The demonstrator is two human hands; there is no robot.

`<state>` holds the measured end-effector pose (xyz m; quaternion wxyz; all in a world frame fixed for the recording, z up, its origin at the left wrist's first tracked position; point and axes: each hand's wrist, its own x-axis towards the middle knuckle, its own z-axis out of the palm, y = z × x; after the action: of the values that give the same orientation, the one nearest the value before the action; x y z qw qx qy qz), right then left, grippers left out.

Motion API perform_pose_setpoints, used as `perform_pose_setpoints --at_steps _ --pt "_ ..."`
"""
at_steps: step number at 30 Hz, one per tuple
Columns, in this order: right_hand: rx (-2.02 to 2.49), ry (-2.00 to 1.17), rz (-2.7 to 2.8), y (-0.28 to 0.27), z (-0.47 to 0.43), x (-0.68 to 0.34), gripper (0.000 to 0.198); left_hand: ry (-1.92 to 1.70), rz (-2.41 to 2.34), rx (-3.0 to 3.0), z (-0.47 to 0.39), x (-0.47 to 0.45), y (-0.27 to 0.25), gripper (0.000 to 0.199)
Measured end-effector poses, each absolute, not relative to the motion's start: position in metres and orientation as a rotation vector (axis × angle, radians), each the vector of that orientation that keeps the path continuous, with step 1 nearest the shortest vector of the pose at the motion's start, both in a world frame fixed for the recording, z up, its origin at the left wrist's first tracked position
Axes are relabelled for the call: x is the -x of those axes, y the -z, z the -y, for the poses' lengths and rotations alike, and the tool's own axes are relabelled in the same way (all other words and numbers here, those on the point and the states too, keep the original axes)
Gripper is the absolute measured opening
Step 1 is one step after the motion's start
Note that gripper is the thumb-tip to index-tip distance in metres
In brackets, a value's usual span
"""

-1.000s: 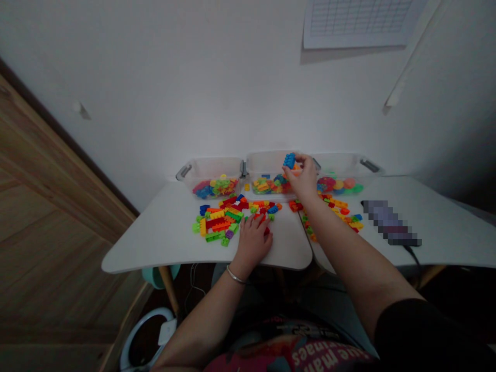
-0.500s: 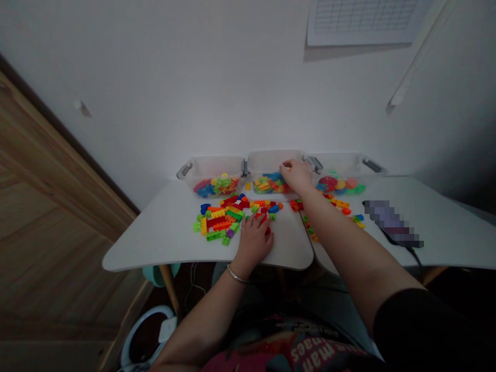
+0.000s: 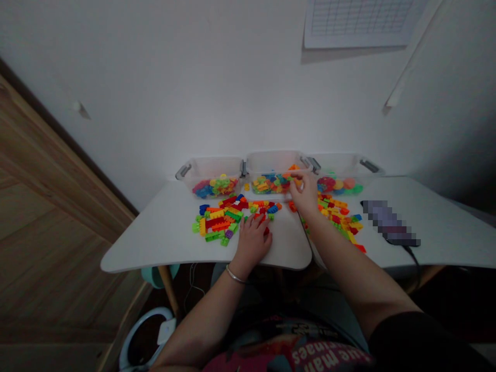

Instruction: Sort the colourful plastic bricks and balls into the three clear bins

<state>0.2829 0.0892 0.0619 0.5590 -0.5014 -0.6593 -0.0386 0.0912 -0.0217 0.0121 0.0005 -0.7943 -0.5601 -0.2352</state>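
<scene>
My left hand (image 3: 253,235) rests on the table with fingers spread, over the near right edge of a pile of toy building bricks (image 3: 219,219). Some red bricks show beside and under its fingertips. In front of the middle clear bin (image 3: 277,160) is my right hand (image 3: 305,192), its thumb and fingers bent but apart, with no held brick discernible. Orange pieces show just behind those fingers, seemingly inside the bin. Mixed bricks (image 3: 267,184) fill the bottom of that bin. A second spread of bricks (image 3: 339,212) lies under and beside my right forearm.
A left clear bin (image 3: 213,166) with colourful pieces and a right clear bin (image 3: 341,163) with round pieces flank the middle one. A phone with a cable (image 3: 391,225) lies on the right white table (image 3: 434,237). The wall stands behind the bins.
My right hand has come down and back from above the middle bin to its front side. More bricks on the right table now show. My left hand stays in place.
</scene>
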Motion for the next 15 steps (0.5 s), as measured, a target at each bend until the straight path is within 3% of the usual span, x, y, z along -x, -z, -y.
perform_pose_setpoints --at_steps 4,12,15 --pt "1.172 0.033 1.808 -0.034 -0.064 -0.269 0.023 0.735 1.760 2.491 0.021 -0.092 -0.011 0.042" --pt "1.348 0.048 2.135 -0.004 -0.041 -0.257 0.052 0.725 1.757 2.480 0.020 -0.092 -0.008 0.043" --pt "1.356 0.066 2.155 -0.001 -0.041 -0.258 0.052 0.731 1.751 2.483 0.019 -0.092 -0.008 0.043"
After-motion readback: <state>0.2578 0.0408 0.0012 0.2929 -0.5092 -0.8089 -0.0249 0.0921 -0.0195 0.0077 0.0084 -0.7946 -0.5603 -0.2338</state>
